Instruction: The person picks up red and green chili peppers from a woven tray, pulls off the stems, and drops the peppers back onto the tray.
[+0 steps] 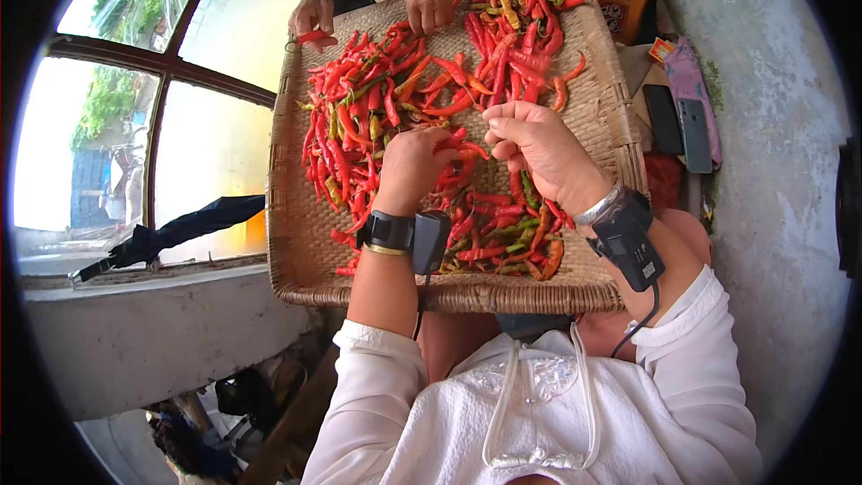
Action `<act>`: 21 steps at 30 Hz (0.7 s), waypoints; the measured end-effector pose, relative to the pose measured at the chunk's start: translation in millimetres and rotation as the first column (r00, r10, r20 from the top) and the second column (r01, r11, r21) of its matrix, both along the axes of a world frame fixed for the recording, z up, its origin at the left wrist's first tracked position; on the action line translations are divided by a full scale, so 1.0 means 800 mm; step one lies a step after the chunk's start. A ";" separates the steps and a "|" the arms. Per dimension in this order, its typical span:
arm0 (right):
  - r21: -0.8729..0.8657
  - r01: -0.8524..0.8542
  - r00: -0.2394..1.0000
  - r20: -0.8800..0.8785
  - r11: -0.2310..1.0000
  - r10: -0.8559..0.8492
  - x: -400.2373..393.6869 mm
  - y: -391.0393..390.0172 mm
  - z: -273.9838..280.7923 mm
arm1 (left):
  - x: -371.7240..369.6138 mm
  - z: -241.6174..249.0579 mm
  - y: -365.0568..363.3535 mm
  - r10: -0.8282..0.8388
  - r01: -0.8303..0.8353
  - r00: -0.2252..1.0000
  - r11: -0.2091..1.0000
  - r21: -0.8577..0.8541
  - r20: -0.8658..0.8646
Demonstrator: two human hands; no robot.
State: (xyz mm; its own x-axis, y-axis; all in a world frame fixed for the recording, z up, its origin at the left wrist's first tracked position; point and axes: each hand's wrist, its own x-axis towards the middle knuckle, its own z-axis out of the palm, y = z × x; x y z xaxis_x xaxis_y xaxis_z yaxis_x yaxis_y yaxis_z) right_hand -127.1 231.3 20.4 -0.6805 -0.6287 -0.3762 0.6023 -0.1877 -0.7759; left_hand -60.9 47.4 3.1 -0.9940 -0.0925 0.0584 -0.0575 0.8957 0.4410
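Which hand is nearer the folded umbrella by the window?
Left. The left hand is over the peppers, to the right of the umbrella; the right hand is farther right.

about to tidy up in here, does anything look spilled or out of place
No chilies appear spilled outside the woven tray. A few yellow-green ones stand out among the red, differing in color. The dark folded umbrella slants across the bottom of the window, an awkward spot for it.

The only view looks forward and steeply down from the wearer's head, close above the forearms.
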 end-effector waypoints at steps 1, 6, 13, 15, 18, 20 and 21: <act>0.115 0.010 0.997 -0.073 0.993 -0.001 0.003 -0.001 0.003 | 0.000 0.004 0.003 0.001 -0.001 1.000 1.000 0.004 -0.001; 0.292 -0.054 0.884 -0.432 0.955 0.182 0.007 -0.011 -0.022 | 0.001 0.017 0.024 -0.085 0.083 0.996 0.978 0.193 0.006; 0.427 0.043 0.813 -0.540 0.903 0.216 -0.009 -0.010 -0.027 | 0.003 0.011 0.010 -0.198 0.108 0.960 0.916 0.387 0.199; 0.415 0.075 0.840 -0.516 0.907 0.167 -0.013 -0.008 -0.021 | 0.004 0.021 0.003 -0.202 0.061 0.936 0.899 0.433 0.288; 0.285 0.089 0.911 -0.411 0.954 0.038 -0.014 -0.009 -0.011 | 0.001 0.018 -0.011 -0.136 -0.070 0.923 0.860 0.505 0.360; 0.180 0.157 0.928 -0.362 0.971 -0.084 -0.014 -0.007 -0.004 | -0.005 0.031 -0.008 0.060 -0.309 0.923 0.707 0.636 0.381; 0.180 0.159 0.929 -0.361 0.971 -0.085 -0.013 -0.006 -0.003 | -0.010 0.029 -0.008 0.059 -0.309 0.922 0.708 0.635 0.382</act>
State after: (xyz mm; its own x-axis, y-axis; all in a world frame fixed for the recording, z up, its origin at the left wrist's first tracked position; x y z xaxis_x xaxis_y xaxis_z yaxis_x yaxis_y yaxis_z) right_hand -137.6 226.4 18.0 -0.8578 -0.4682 -0.2121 0.2700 -0.0592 -0.9610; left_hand -69.0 40.7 25.9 -0.9017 -0.1650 -0.3996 -0.4322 0.3201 0.8430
